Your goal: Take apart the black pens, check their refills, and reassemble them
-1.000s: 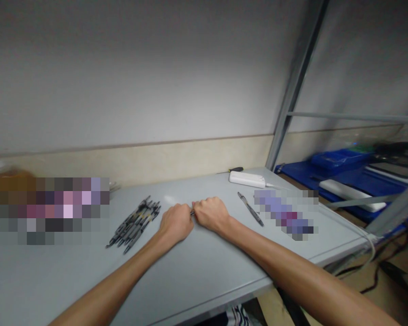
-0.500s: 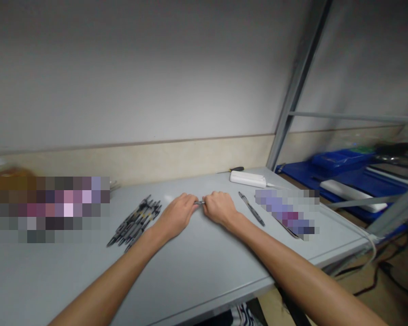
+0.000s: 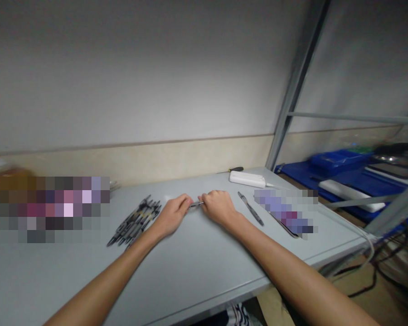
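Observation:
A slim pen (image 3: 196,204) spans the short gap between my two hands above the table. My left hand (image 3: 175,213) is closed, pinching its left end. Fingers curled, my right hand (image 3: 219,206) grips the other end and covers most of that part. Left of my left hand lies a pile of several dark grey pens (image 3: 136,222), some with yellowish parts. A single grey pen (image 3: 250,208) rests apart from them, just right of my right hand.
On the grey table (image 3: 190,271), a white power strip (image 3: 247,179) lies at the back beside a screwdriver (image 3: 236,169). Blurred-out items are at far left and right. A metal post (image 3: 292,90) rises behind the right corner; blue trays (image 3: 340,158) sit beyond it.
My left hand has shifted slightly left, away from my right hand. More of the pen shows between them, and it is slightly tilted. The loose pens stay in place.

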A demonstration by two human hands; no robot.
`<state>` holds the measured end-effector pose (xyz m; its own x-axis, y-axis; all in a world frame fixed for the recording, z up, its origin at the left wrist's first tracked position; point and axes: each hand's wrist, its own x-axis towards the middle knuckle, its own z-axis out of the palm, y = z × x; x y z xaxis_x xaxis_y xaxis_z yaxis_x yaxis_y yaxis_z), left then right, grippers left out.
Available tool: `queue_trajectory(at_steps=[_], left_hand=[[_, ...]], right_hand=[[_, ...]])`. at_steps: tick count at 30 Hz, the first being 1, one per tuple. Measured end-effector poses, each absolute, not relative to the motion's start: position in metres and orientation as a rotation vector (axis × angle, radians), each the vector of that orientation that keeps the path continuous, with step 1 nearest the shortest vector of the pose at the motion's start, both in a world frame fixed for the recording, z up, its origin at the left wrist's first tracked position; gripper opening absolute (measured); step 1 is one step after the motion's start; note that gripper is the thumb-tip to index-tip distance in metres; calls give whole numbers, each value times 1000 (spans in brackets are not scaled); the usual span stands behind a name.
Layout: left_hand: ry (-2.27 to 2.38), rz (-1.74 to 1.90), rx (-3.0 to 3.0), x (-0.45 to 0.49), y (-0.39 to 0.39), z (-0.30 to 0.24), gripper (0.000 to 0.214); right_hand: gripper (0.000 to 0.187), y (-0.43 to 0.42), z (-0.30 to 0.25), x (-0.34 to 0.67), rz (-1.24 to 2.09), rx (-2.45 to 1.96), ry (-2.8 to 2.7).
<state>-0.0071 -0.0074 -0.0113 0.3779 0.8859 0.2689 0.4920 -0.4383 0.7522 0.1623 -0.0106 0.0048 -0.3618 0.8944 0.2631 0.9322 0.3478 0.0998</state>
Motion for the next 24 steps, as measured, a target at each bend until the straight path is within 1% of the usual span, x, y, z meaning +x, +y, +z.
queue_trajectory(at_steps=[3, 7, 10, 15, 16, 19, 21, 24], left_hand=[[1138, 1065, 2088, -10, -9, -10, 25], [1185, 1183, 1993, -13, -6, -11, 20], [1197, 1243, 1839, -15, 1, -16, 19], [1109, 1252, 1708, -18, 7, -24, 23], [1093, 1252, 1694, -18, 7, -24, 25], [1066, 1264, 1633, -18, 8, -24, 28], [1065, 1280, 1605, -20, 8, -23, 30], [1074, 1315, 1589, -23, 8, -20, 30]], right_hand=[[36, -10, 4, 170, -314, -1698, -2384], [35, -9, 3, 179, -208, -1446, -2410], [33, -5, 2, 181, -132, -1284, -2432], [14, -2, 2, 183, -68, -1150, -2392], [14, -2, 3, 184, -37, -1140, -2356], [30, -2, 5, 189, 112, -1215, -2222], [31, -1, 6, 192, 223, -1307, -2169], [43, 3, 6, 196, 366, -1333, -2145]])
